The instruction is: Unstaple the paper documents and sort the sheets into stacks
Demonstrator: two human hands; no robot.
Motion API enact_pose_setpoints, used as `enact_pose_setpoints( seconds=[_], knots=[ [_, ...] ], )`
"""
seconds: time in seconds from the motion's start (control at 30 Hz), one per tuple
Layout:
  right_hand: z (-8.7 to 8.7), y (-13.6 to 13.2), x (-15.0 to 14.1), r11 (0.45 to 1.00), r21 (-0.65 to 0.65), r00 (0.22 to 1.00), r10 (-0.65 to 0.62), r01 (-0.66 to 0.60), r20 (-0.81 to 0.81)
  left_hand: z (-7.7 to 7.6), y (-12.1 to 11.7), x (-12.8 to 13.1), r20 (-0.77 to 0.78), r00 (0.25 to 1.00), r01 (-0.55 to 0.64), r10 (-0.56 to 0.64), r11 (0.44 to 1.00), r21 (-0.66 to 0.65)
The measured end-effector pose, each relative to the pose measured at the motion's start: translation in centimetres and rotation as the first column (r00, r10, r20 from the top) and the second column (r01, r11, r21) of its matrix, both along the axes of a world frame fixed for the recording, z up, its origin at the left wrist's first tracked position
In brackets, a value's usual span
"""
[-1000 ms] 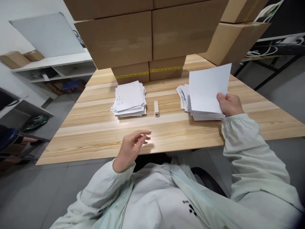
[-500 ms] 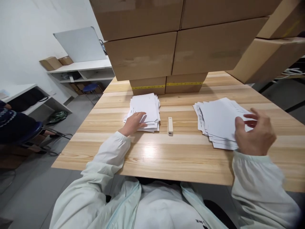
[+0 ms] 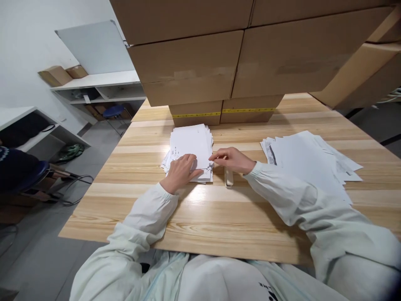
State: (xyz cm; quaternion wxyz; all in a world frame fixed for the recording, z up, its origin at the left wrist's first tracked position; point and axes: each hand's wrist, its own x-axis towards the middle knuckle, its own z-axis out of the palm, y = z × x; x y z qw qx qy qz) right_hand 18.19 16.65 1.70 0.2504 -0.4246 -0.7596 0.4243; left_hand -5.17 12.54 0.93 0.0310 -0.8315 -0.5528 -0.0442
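Observation:
A stack of white printed sheets (image 3: 191,144) lies on the wooden table (image 3: 238,209), left of centre. My left hand (image 3: 181,172) rests on the stack's near edge, fingers curled and pressing down on the top sheets. My right hand (image 3: 230,159) reaches across to the stack's right edge, its fingertips pinched at the paper's corner. A small white stapler (image 3: 229,178) lies just under my right wrist, partly hidden. A second, fanned-out pile of white sheets (image 3: 307,156) lies to the right, with no hand on it.
Large cardboard boxes (image 3: 238,54) are stacked at the table's far side and overhang the view. White shelves (image 3: 97,85) stand at the back left. A seated person's dark sleeve (image 3: 12,167) shows at the left edge, near cables on the floor.
My right hand put its sheet down on the right pile, then crossed left to the left stack's edge. My left hand rose from the table's front edge onto the left stack.

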Motion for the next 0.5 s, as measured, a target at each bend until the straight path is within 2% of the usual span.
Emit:
enact_pose_setpoints(
  seconds=[0.1, 0.23, 0.5],
  knots=[
    [-1.4, 1.8, -1.4, 0.998, -0.061, 0.999, -0.029, 0.028, -0.021, 0.0, 0.0, 0.3, -0.012, 1.000, -0.008, 0.008, 1.000, 0.006],
    [-2.8, 2.4, -1.8, 0.987, -0.159, 0.991, -0.049, 0.028, -0.127, -0.3, -0.1, 0.0, -0.007, 1.000, -0.016, 0.016, 1.000, 0.017],
    [-2.7, 2.5, -1.4, 0.960, -0.280, 0.978, -0.050, -0.009, -0.201, -1.1, 0.2, -0.9, -0.010, 0.999, 0.031, -0.030, 0.998, 0.060]
  ],
)
